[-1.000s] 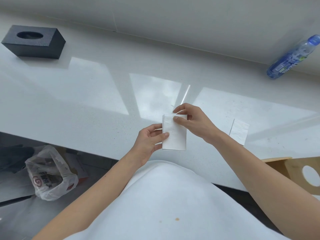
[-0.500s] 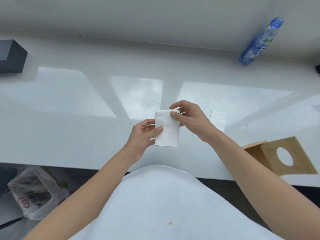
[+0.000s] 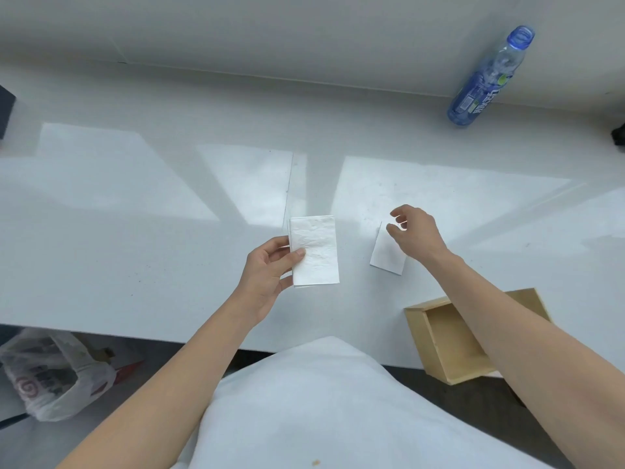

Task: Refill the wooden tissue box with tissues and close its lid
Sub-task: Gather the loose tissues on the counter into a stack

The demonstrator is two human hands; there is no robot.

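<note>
My left hand [image 3: 267, 269] pinches a folded stack of white tissues [image 3: 314, 255] by its left edge, thumb on top, just above the white counter. My right hand [image 3: 414, 230] hovers over a second folded tissue [image 3: 385, 257] that lies flat on the counter, fingers loosely curled and holding nothing. The wooden tissue box [image 3: 446, 340] stands open at the counter's near edge on the right, its inside bare where I can see it; my right forearm crosses over it and hides part of it. Its lid is out of view.
A blue plastic bottle [image 3: 487, 79] lies against the back wall at the right. A dark box corner [image 3: 5, 110] shows at the far left edge. Below the counter at left sits a plastic bag [image 3: 47, 377] on the floor.
My right hand has let go of the tissue stack and moved right over the loose tissue. The left hand now holds the stack alone. The view has shifted, bringing the open wooden box into sight.
</note>
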